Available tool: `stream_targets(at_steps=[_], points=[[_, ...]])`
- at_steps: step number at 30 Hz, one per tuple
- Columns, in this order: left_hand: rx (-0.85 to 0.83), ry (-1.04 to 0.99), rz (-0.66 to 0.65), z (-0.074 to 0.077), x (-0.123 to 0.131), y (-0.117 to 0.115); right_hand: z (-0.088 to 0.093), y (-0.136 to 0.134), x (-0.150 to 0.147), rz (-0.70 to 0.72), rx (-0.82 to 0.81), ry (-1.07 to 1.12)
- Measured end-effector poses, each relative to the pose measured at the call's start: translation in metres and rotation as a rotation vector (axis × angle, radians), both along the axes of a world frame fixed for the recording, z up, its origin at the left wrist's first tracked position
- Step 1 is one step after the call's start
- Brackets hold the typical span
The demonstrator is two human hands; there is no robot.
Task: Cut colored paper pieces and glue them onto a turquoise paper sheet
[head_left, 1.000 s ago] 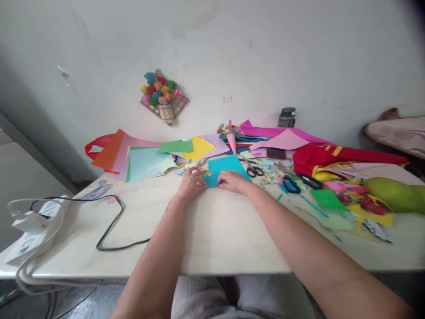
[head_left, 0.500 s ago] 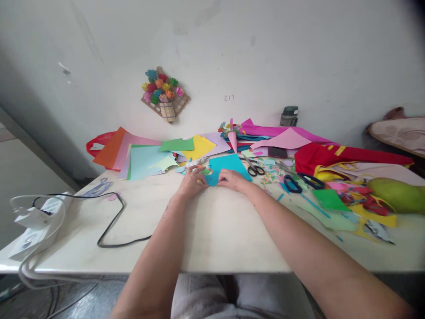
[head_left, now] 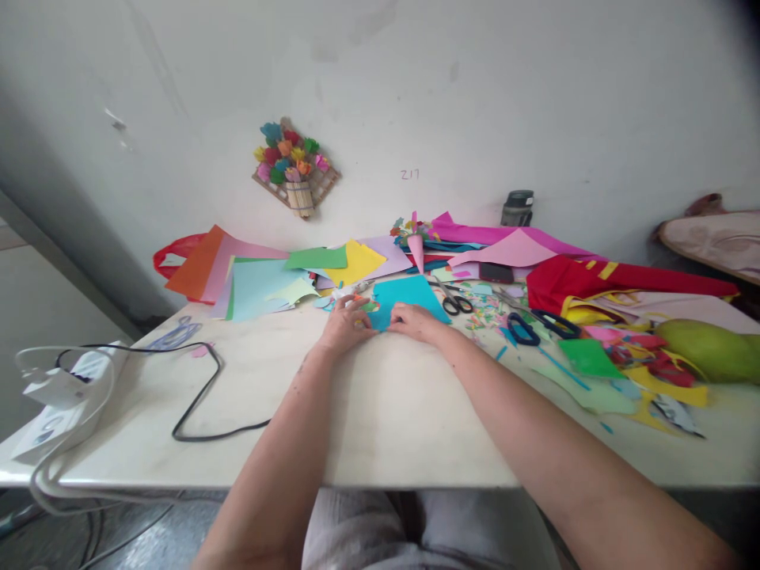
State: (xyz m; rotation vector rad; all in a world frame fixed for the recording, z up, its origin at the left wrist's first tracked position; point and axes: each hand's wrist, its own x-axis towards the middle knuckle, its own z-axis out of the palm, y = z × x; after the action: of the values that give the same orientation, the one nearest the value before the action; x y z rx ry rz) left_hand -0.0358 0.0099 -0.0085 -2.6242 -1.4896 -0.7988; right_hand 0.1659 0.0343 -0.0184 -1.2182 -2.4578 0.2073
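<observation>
A blue sheet of paper lies on the table in front of me. My left hand is at its near left corner, thumb and fingers closed on the paper's edge. On the near edge, my right hand pinches the same sheet with bent fingers. The two hands are a short way apart. Black-handled scissors rest just right of the sheet. Small paper pieces partly show behind my left fingers.
Coloured paper sheets spread along the back left. On the right lie blue-handled scissors, paper scraps, red cloth and a green fruit-like object. A power strip and black cable occupy the left.
My left hand has shifted slightly to the right along the near edge of the blue paper. The right hand has hardly moved.
</observation>
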Motion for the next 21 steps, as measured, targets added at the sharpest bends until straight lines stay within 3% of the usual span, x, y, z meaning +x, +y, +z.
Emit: stream_targets(at_steps=[21], points=[[-0.033, 0.106, 0.046, -0.0030, 0.0093, 0.0048, -0.0004, 0.0036, -0.0049, -0.076, -0.069, -0.028]])
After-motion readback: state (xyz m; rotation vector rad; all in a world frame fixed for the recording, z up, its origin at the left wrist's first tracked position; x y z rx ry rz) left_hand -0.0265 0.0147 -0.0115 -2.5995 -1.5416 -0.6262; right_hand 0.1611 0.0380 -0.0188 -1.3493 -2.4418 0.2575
